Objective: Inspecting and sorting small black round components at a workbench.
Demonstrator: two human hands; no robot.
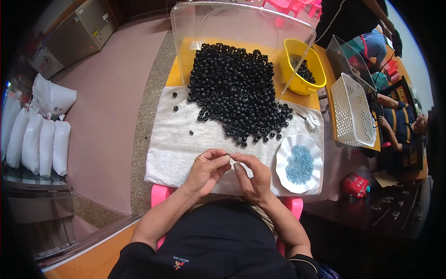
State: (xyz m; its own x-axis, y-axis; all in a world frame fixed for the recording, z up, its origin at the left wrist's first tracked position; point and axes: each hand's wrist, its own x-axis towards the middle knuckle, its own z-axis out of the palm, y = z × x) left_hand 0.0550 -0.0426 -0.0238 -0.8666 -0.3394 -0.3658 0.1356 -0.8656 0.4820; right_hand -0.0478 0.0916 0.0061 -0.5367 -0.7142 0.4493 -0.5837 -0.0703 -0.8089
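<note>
Black bead [228, 156], barely visible, between left hand [206, 169] and right hand [252, 176].

We look steeply down from our own head onto the towel-covered table [167, 153], close above our left hand [206, 169] and right hand [252, 179]. The single fisheye view faces forward, bending the floor and neighbouring benches around its rim.

I see white sacks [39, 139] far left, a white basket [352, 111] right, a yellow tub [301, 66] beyond.
</note>
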